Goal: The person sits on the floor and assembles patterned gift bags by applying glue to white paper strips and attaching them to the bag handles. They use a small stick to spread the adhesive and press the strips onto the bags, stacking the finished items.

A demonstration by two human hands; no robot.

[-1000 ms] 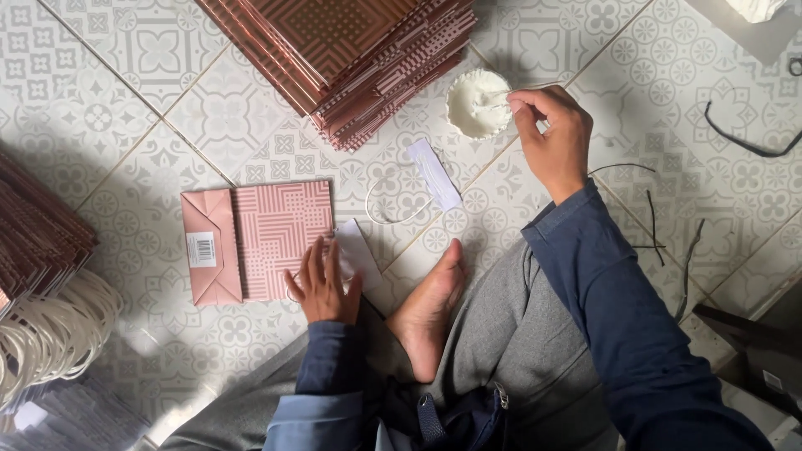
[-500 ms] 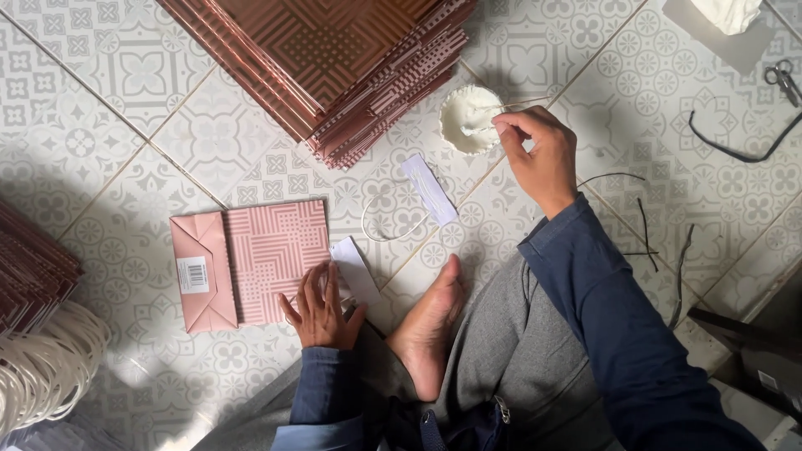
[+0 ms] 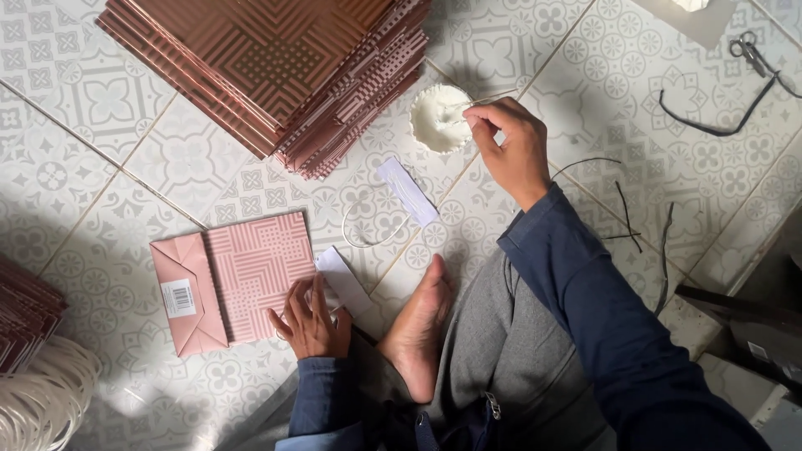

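Pink paper bag (image 3: 238, 280), folded flat, lies on the patterned tile floor (image 3: 75, 175) in front of the seated person; its base flap points left and bears a white barcode sticker (image 3: 179, 298). Stack of flat brown patterned bags (image 3: 267, 71) sits well above it at top of view, fanned at its right edge. A second stack edge (image 3: 25, 321) and a bundle of white cord handles (image 3: 42, 405) occupy the lower left corner.

Left hand (image 3: 313, 321) rests flat on the lower right corner of the pink bag, fingers spread apart and pressing down, clamped on nothing. A white card strip (image 3: 344, 280) lies just beside this hand, touching the bag's right edge. The person's bare foot (image 3: 418, 330) is just right of that strip.

Right hand (image 3: 510, 146) reaches to a small white dish (image 3: 439, 117) just right of the brown stack; fingertips pinched together at the dish rim, apparently on a thin white stick. Contents of the dish cannot be told.

Between the hands: a second white strip with a white cord loop (image 3: 393, 205) attached. Black cords (image 3: 635, 217) and scissors (image 3: 750, 52) lie far right.
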